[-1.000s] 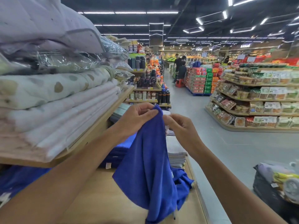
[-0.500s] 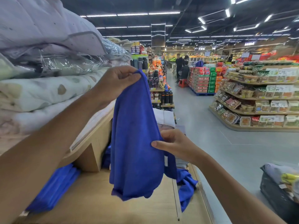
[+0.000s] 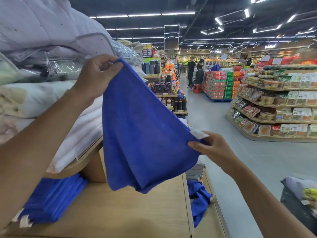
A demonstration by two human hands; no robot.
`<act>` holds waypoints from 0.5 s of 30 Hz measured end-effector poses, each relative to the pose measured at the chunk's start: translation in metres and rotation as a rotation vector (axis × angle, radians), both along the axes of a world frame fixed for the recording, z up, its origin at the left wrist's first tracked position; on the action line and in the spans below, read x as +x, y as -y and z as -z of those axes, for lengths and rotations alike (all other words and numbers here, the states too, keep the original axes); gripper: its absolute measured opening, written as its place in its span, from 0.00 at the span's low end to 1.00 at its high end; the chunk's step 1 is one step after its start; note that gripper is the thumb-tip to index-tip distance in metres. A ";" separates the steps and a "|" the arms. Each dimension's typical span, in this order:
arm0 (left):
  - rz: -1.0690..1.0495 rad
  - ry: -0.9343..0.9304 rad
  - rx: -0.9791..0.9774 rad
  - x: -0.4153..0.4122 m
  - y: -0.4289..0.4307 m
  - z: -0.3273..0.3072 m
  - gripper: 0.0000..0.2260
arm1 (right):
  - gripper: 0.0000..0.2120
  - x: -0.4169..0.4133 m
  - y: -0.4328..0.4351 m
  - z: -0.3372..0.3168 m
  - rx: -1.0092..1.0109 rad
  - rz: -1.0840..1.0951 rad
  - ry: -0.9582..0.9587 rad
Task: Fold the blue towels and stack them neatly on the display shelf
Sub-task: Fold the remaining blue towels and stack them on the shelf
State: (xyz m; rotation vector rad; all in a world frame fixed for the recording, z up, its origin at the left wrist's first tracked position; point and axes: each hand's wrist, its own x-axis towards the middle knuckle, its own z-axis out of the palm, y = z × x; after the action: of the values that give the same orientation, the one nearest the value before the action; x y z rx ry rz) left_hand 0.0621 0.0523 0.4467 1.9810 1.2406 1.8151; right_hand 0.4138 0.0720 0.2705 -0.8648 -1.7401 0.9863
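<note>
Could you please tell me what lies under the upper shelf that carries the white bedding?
A stack of folded blue towels on the wooden display shelf; the left forearm and held towel hide the rest.

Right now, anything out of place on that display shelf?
Yes: a crumpled blue towel lies bunched at the right edge of the display shelf, unlike the folded towel stack on the left. The left hand and right hand pinch the hanging towel, not yet folded.

Grey floor (image 3: 257, 160), stocked shelves (image 3: 277, 107), ceiling strip lights (image 3: 145, 14)
</note>
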 end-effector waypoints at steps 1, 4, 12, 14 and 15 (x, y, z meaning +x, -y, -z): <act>-0.020 0.008 0.012 -0.003 0.000 0.002 0.04 | 0.06 0.004 -0.002 -0.003 -0.024 0.019 -0.031; -0.056 0.010 0.039 -0.006 0.002 0.011 0.04 | 0.12 0.017 -0.006 -0.014 -0.039 0.106 -0.057; -0.121 0.018 0.082 -0.003 0.015 0.034 0.10 | 0.12 0.039 -0.010 -0.040 0.167 0.315 0.157; -0.133 0.044 0.090 -0.005 0.018 0.036 0.09 | 0.07 0.040 -0.007 -0.045 0.065 0.221 -0.006; -0.137 0.055 0.093 -0.006 0.019 0.037 0.08 | 0.08 0.042 -0.006 -0.046 0.008 0.175 -0.101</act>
State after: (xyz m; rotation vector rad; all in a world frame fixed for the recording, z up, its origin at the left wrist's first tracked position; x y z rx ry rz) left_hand 0.0563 0.0332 0.4095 1.9214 1.3277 2.0122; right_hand 0.4556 0.0782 0.3165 -0.9296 -1.5544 0.8914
